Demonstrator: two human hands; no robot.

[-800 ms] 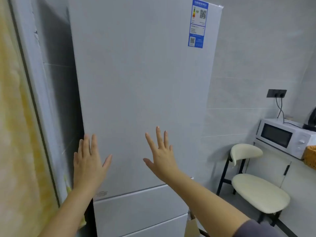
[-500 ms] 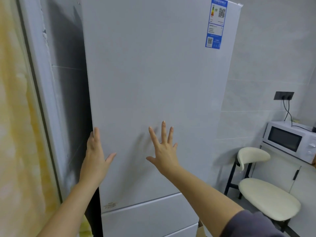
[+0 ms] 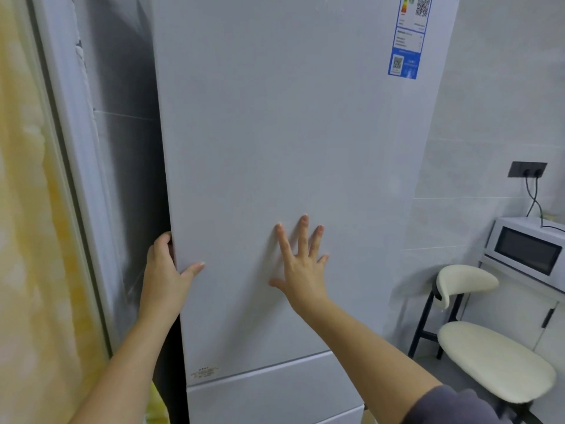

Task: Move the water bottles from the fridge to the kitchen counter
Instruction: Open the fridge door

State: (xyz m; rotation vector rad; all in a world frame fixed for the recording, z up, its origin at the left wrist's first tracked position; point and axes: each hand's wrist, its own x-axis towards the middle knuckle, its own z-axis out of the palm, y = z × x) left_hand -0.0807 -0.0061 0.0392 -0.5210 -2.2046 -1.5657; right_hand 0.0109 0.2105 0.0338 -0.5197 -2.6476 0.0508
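White and closed, the fridge door [image 3: 290,148] filled the middle of the frame. No water bottles showed; presumably they sat behind it. At lower left, the left hand [image 3: 165,276] hooked its fingers round the door's left edge, thumb lying on the front. The right hand [image 3: 301,270], lower centre, lay spread flat against the panel, arm nearly straight. To open it well, the left needed a steady pull from that edge, the right lifting away rather than pressing.
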